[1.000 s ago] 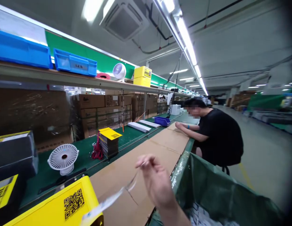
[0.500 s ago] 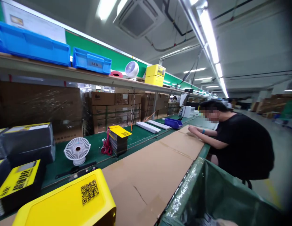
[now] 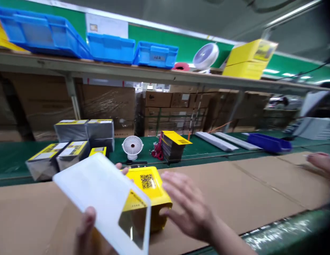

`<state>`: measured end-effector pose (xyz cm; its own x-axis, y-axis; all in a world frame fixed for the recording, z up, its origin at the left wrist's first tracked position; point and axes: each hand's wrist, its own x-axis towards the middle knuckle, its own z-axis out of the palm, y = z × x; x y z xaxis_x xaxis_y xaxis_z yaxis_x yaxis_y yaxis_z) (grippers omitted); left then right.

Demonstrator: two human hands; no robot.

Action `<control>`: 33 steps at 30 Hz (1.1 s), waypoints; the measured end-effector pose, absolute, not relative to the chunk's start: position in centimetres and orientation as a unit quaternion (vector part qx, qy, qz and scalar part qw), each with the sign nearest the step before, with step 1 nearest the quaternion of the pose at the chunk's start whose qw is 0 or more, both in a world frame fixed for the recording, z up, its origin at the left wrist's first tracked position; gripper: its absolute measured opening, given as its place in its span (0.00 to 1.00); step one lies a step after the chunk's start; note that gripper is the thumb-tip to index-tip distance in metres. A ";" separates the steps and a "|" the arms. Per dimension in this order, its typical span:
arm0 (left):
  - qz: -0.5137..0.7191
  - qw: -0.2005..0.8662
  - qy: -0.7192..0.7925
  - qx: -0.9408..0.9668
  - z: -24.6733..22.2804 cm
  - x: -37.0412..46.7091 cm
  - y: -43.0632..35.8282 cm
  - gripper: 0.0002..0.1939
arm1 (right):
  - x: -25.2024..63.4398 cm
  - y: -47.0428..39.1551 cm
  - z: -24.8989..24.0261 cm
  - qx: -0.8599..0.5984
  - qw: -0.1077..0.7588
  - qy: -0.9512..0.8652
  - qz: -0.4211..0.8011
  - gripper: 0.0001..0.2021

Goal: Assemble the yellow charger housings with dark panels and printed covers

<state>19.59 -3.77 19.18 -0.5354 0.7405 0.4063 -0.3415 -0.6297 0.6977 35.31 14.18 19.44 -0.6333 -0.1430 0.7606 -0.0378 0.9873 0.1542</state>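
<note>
My left hand (image 3: 86,226) grips a white flat panel (image 3: 98,191) with a window-like opening at its lower right; the thumb is in front and fingertips show behind its upper edge. The panel is tilted and partly covers a yellow box (image 3: 135,177) with a QR code on top, which sits on the cardboard. Beside the right end of that box is my right hand (image 3: 188,205), open, fingers stretched toward it. Whether the fingertips touch the box I cannot tell. Both hands are somewhat blurred.
Brown cardboard (image 3: 207,191) covers the bench. Wrapped boxes (image 3: 74,152), a small white fan (image 3: 132,147), a stack of dark and yellow cards (image 3: 172,148) and a blue bin (image 3: 268,142) stand behind. Blue crates (image 3: 110,47) line the shelf. A co-worker's hand (image 3: 321,162) shows at right.
The view has swung left, and the co-worker has moved mostly out of frame. My hands have come into view, the left with the white panel, over the yellow box.
</note>
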 end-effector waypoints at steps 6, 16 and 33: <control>0.807 0.466 0.142 0.334 20.0 19.3 -4.0 0.32 | 32.0 9.4 19.9 0.185 0.428 -0.882 -0.065 0.22; 0.788 0.454 0.241 0.340 22.0 15.6 -5.7 0.26 | 33.5 9.8 21.2 0.159 0.477 -0.851 -0.152 0.18; 0.345 -0.098 0.680 0.639 23.4 12.7 -3.5 0.60 | 31.3 11.4 20.6 -0.165 0.416 -0.779 0.440 0.16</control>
